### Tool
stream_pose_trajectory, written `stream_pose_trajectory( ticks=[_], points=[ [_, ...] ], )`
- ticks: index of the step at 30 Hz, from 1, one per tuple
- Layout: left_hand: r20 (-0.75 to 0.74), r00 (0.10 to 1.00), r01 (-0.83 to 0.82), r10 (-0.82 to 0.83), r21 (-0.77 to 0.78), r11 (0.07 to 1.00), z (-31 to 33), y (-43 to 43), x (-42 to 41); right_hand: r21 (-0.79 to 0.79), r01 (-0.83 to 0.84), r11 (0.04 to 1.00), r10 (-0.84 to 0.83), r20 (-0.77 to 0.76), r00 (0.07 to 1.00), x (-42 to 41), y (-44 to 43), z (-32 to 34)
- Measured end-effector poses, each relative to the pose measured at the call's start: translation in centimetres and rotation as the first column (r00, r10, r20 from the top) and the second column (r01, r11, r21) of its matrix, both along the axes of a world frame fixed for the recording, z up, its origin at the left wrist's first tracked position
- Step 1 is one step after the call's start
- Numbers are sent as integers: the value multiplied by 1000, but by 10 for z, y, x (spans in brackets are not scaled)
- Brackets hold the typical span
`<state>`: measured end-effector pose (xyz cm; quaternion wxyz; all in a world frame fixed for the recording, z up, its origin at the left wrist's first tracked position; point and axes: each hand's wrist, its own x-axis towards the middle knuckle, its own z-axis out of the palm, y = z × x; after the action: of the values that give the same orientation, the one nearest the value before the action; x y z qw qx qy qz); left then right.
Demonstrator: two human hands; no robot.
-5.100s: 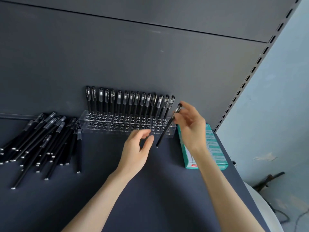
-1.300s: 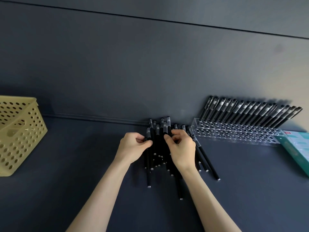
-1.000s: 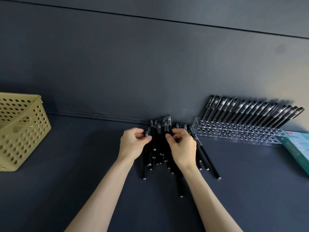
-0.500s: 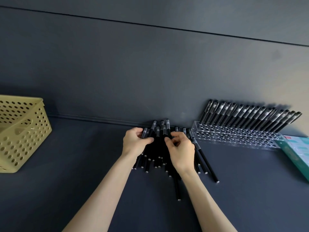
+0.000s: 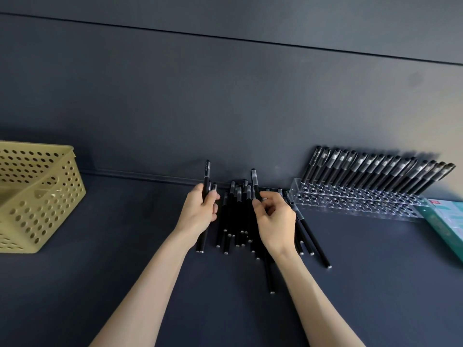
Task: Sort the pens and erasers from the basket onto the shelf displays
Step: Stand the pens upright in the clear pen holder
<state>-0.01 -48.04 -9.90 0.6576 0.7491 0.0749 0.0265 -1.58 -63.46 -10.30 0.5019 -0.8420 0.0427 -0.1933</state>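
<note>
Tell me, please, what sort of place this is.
Most likely a stationery shop's display shelf: a clear rack holds a row of pens, a pile of loose pens lies beside it, and a yellow basket stands to the left.

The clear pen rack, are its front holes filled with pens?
No, the clear pen rack holds black pens only in its back row.
</note>
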Motion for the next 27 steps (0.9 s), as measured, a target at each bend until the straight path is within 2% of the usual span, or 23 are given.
stream_pose_trajectory(
  ticks=[3, 7, 11, 16, 19, 22, 27],
  points=[
    [43, 999, 25, -23, -62, 998, 9, 1, -10, 62, -42, 997, 41, 17, 999, -2, -3, 5],
    [91, 990, 130, -112, -229, 965, 26, -10, -22, 185, -176, 967, 174, 27, 984, -9, -16, 17],
    [67, 982, 186, -175, -234, 954, 39, -39, -29, 218, -279, 935, 278, 34, 960, -18, -41, 31],
    [124, 965, 256, -231, -267, 929, 42, -93, -33, 270, -350, 897, 348, 57, 936, -30, -90, 45],
    [105, 962, 274, -253, -334, 902, 44, -131, -33, 263, -409, 874, 420, 17, 908, -35, -126, 47],
    [101, 957, 290, -272, -323, 901, 44, -162, -33, 226, -468, 854, 486, -29, 873, -42, -157, 48],
    [101, 967, 255, -234, -395, 883, 46, -199, -35, 189, -562, 805, 589, -142, 796, -47, -201, 45]
  ],
)
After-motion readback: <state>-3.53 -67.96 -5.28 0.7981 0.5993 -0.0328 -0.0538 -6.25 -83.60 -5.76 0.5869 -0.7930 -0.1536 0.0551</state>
